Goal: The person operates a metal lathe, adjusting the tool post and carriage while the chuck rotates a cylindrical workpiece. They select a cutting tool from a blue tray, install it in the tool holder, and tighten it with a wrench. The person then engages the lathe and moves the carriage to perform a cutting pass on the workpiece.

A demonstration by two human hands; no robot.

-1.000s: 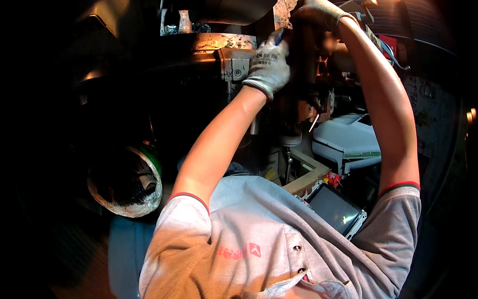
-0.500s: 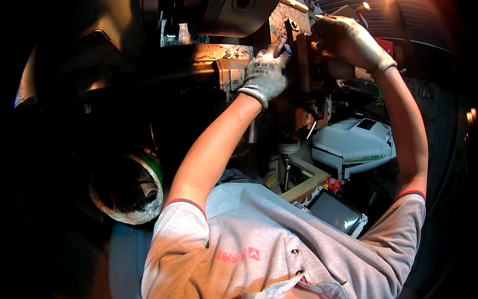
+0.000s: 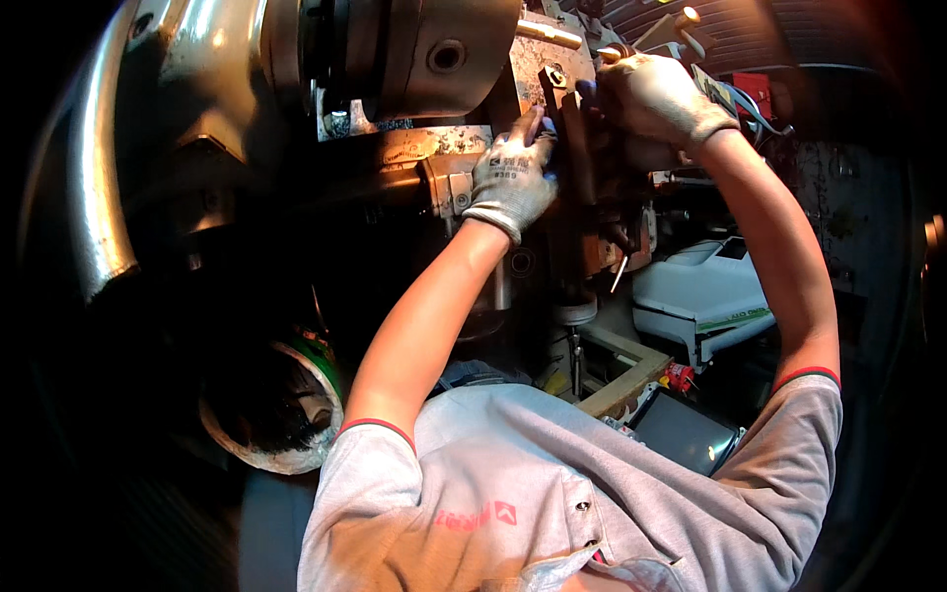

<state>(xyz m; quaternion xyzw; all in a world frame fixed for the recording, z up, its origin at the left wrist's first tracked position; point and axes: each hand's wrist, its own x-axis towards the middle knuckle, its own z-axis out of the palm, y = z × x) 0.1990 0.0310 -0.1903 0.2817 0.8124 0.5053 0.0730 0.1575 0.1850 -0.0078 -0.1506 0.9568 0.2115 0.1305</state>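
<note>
Along the upper part of the view spreads a metal machine (image 3: 449, 146), its faces worn, tan to near black, specked with dark chips. Below it, a soft grey knit shirt (image 3: 562, 474) with red-and-dark sleeve edging bears a small red print on the chest. A thick, rounded steel drum (image 3: 424, 59) with a round socket bulges at the top, blocking what lies behind it. Smooth, pale and angular, a plastic casing (image 3: 695, 286) stands to the right, with a green lettered strip. At lower left, a round container (image 3: 281, 460) has a whitish, scuffed rim; deep shadow swallows its surroundings. A dark, glossy flat panel (image 3: 681, 431) lies partly behind the shirt.

Both hands wear knit gloves with ribbed cuffs. The right hand (image 3: 656, 99) is curled over the machine's far side, hiding what is under it; whether it grips anything cannot be told. The left hand (image 3: 513, 178), dark printing across its back, points its fingers upward just beside a dark metal bar (image 3: 574, 148), which sits between the two hands; its grip is also unclear. Smaller still are a red box (image 3: 752, 94), a slim pale rod (image 3: 619, 273) and a bolt (image 3: 557, 77) atop the bar.
</note>
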